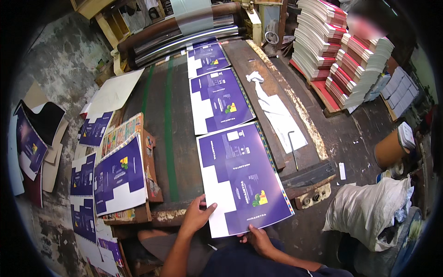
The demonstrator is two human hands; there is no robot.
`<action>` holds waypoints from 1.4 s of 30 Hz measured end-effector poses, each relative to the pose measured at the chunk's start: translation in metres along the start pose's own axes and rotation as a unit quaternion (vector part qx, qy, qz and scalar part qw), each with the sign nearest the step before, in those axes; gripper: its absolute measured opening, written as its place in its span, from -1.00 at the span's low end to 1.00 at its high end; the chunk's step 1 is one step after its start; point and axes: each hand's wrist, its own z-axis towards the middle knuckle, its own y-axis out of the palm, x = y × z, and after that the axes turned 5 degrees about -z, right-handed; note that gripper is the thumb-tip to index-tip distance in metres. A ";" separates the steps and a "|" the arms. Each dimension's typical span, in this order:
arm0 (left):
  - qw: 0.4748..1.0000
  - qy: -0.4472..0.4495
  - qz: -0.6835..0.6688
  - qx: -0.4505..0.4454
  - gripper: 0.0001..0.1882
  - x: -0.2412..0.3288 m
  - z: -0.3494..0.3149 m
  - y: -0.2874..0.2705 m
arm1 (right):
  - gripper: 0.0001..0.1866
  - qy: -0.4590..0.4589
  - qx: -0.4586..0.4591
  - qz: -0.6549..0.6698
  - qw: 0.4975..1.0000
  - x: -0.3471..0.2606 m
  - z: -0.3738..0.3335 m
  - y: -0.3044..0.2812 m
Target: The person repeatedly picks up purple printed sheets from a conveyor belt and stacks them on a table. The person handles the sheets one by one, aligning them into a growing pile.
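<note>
A large purple and white printed sheet [240, 171] lies at the near end of the machine's bed, its near corner reaching past the bed's edge. My right hand [259, 241] pinches its near edge, thumb on top and fingers below. Beside the sheet's white left margin is my left hand [197, 216], fingers spread and the thumb at the paper's edge. Two more printed sheets, a middle one [220, 101] and a far one [207, 60], run in line back toward the rollers [184, 41].
A pile of printed sheets [121, 177] rests on a wooden stand at left. On the bed's right side are a crumpled white paper [279, 115] and a bent metal rod [294, 150]. Tall paper stacks [318, 41] stand far right; a white sack [369, 212] sits near right.
</note>
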 end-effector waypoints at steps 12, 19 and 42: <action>0.996 -0.002 0.081 0.034 -0.21 0.012 0.076 -0.008 | -0.40 0.154 -0.333 -0.268 0.891 -0.105 -0.008 0.009; 0.993 -0.044 0.094 0.061 -0.18 0.030 0.130 -0.014 | -0.39 -0.089 -0.166 -0.082 0.979 -0.167 0.028 -0.003; 0.925 0.303 0.135 0.187 -0.27 0.120 0.144 -0.108 | -0.45 -0.042 -0.141 -0.048 0.988 -0.118 0.075 0.031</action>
